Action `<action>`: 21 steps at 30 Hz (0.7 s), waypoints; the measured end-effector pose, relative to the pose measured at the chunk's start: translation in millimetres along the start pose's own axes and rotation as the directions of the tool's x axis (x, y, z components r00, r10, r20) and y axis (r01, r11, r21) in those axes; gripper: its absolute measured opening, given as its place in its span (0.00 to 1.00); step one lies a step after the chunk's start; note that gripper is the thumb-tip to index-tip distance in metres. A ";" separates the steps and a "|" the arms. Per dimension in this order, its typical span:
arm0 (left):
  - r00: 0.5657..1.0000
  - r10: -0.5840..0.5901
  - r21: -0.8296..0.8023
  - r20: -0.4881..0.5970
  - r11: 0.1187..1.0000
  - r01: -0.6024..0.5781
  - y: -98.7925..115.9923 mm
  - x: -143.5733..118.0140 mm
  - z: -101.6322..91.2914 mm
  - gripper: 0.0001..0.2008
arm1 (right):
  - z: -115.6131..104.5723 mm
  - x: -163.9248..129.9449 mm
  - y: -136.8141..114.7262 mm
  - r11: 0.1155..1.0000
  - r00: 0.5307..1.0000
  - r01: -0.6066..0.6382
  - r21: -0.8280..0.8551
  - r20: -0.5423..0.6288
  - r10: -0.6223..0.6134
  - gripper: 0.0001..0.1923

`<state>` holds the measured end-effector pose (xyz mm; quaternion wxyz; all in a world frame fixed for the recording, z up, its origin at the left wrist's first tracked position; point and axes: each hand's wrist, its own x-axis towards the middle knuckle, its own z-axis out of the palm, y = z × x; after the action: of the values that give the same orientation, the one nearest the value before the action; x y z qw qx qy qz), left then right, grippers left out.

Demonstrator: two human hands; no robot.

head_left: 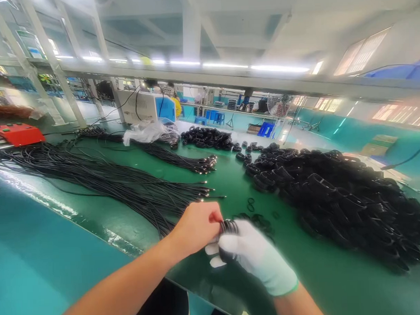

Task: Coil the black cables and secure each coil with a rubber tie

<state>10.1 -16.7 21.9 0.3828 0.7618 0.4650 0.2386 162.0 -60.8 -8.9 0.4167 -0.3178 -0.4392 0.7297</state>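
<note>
My right hand (253, 255), in a white glove, is wrapped round a small coil of black cable (229, 227) above the near edge of the green tabletop. My bare left hand (198, 224) meets it from the left, its fingers curled in and pinching at the coil's side; the fingertips are partly hidden. Just beyond my left hand end the straight black cables (128, 183), their metal tips pointing right. Small black rings (250, 204) lie on the table past my hands, and a few more are half hidden behind the glove.
A large heap of coiled black cables (335, 199) covers the right side, with a smaller heap (207, 138) at the back. Another cable bundle (175, 154) lies near a clear plastic bag (147, 132). A red control box (18, 134) stands far left, a white-and-blue machine (142, 107) behind.
</note>
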 end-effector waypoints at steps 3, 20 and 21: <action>1.000 0.016 0.047 -0.027 0.999 -0.015 1.0 0.0 3.9 0.07 | 0.5 2.2 1.3 1.000 1.000 0.003 -0.025 0.009 -0.003 0.13; 0.940 0.340 0.287 -0.019 0.903 -0.321 -17.9 -24.1 26.4 0.06 | -10.2 14.3 11.6 0.962 0.988 0.148 0.230 -0.003 -0.152 0.08; 0.946 0.324 0.250 -0.017 0.917 -0.310 -16.5 -23.2 23.2 0.04 | -12.2 13.3 11.0 0.962 0.994 0.106 0.251 0.007 -0.111 0.08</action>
<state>7.6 -41.2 -5.4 0.2287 0.8611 0.3722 0.2603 162.5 -47.3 -25.3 0.4881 -0.2305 -0.3645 0.7588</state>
